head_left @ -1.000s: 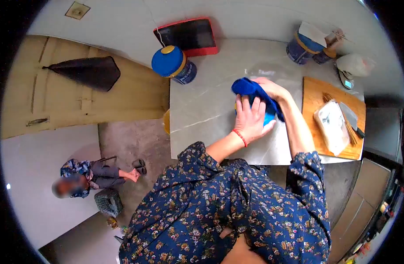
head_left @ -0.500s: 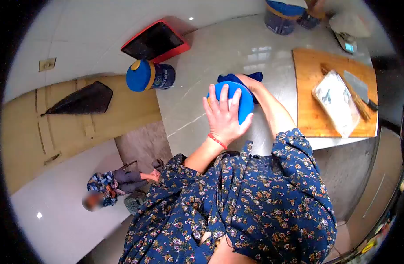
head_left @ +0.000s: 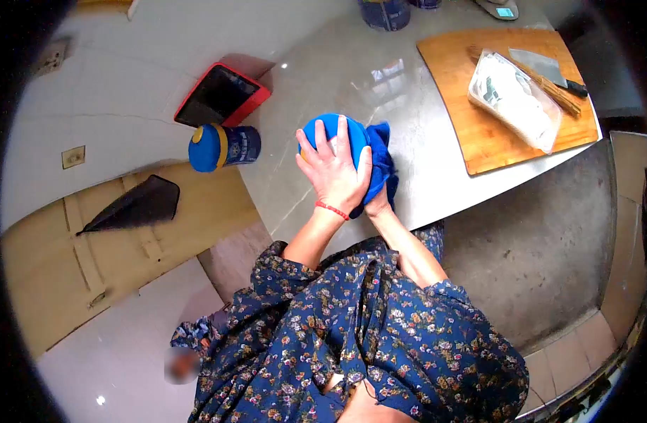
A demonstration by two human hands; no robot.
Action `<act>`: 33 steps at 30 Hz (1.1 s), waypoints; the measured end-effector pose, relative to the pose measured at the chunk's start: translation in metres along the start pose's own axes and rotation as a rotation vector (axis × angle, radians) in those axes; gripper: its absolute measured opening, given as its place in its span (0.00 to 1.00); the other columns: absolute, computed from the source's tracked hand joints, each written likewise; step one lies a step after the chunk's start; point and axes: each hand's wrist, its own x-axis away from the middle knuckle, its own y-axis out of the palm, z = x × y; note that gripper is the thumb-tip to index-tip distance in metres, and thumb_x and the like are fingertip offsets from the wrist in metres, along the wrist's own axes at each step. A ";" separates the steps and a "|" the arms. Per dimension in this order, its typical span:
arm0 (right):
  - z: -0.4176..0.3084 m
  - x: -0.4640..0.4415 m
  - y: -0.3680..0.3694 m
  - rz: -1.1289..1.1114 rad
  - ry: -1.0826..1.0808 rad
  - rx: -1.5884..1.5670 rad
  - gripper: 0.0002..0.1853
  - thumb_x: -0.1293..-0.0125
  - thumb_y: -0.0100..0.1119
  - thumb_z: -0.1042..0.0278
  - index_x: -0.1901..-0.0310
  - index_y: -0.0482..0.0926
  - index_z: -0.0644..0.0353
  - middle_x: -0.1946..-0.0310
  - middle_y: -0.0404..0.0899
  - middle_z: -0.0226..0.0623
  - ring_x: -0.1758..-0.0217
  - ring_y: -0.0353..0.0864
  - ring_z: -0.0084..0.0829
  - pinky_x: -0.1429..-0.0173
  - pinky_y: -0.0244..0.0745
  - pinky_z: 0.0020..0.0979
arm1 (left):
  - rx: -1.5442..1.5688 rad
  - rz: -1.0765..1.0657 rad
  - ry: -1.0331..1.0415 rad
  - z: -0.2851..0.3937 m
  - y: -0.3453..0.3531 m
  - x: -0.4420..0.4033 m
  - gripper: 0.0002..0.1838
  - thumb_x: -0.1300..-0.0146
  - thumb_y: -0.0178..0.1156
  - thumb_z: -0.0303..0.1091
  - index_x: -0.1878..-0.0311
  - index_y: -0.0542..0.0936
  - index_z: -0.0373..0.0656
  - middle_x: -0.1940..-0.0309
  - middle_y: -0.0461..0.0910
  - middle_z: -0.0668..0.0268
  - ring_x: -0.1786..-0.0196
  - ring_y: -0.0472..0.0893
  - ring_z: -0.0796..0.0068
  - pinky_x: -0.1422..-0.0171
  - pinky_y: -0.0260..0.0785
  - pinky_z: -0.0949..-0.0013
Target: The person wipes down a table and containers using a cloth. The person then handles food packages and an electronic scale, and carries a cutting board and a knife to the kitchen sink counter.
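Observation:
A round blue-lidded canister (head_left: 359, 146) stands over the grey worktop near its front edge. My left hand (head_left: 334, 166), with a red bead bracelet at the wrist, lies spread on the lid, fingers stretched and thumb towards the right rim. On the canister's near right side, my right hand (head_left: 378, 203) is closed on a dark blue cloth (head_left: 381, 158) that bunches along the side. Most of the right hand's fingers are hidden by the cloth and canister. The canister's body is largely out of sight beneath the lid.
Left of my hands are another blue-lidded canister (head_left: 242, 144) and a red-framed screen (head_left: 221, 95). At right, a wooden board (head_left: 447, 84) bears a plastic tub (head_left: 517, 99), a straw brush (head_left: 559, 93) and a cleaver (head_left: 538, 65). A person (head_left: 186, 359) is at lower left.
My right hand and the cloth have gone from the canister's far right side round to its near right side. My left hand stays on the lid. The camera view has shifted.

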 end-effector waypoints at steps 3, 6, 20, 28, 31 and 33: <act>0.006 -0.018 -0.004 -0.069 0.079 -0.436 0.25 0.28 0.46 0.59 0.34 0.61 0.62 0.36 0.66 0.38 0.35 0.67 0.33 0.28 0.58 0.36 | -0.030 -0.018 0.020 -0.001 -0.001 0.003 0.35 0.40 0.53 0.52 0.30 0.62 0.51 0.32 0.54 0.49 0.30 0.48 0.35 0.35 0.47 0.34; 0.011 -0.063 -0.024 -0.313 0.009 -0.164 0.24 0.28 0.42 0.60 0.37 0.65 0.67 0.39 0.69 0.45 0.39 0.71 0.37 0.32 0.65 0.39 | -0.041 -0.034 0.025 -0.003 -0.002 0.006 0.36 0.40 0.53 0.53 0.30 0.61 0.50 0.32 0.54 0.47 0.30 0.46 0.33 0.35 0.45 0.32; 0.087 -0.022 -0.016 0.123 0.149 -0.411 0.25 0.30 0.41 0.54 0.39 0.69 0.64 0.39 0.70 0.42 0.38 0.70 0.35 0.33 0.63 0.36 | -0.055 -0.114 -0.117 0.012 -0.003 0.000 0.39 0.39 0.49 0.59 0.28 0.57 0.51 0.30 0.50 0.48 0.28 0.43 0.34 0.36 0.44 0.31; 0.099 -0.056 -0.034 0.031 0.421 -0.628 0.36 0.31 0.33 0.35 0.36 0.67 0.60 0.40 0.71 0.37 0.40 0.71 0.34 0.34 0.65 0.36 | 0.113 -0.482 -0.002 -0.020 -0.063 -0.025 0.54 0.52 0.54 0.74 0.27 0.55 0.49 0.34 0.57 0.44 0.34 0.57 0.36 0.35 0.55 0.36; 0.080 -0.068 -0.043 0.089 0.473 -0.210 0.34 0.31 0.36 0.37 0.37 0.68 0.57 0.42 0.74 0.35 0.43 0.75 0.33 0.37 0.70 0.37 | -0.246 -0.277 0.363 -0.050 -0.050 -0.041 0.57 0.57 0.54 0.78 0.27 0.56 0.53 0.32 0.57 0.52 0.29 0.53 0.47 0.39 0.54 0.33; 0.089 -0.074 -0.035 0.171 0.404 -0.278 0.32 0.31 0.39 0.38 0.38 0.71 0.56 0.44 0.75 0.34 0.45 0.76 0.32 0.38 0.71 0.35 | -0.021 -0.151 0.433 -0.066 -0.012 -0.042 0.52 0.55 0.55 0.74 0.29 0.58 0.56 0.30 0.55 0.57 0.29 0.53 0.51 0.41 0.57 0.34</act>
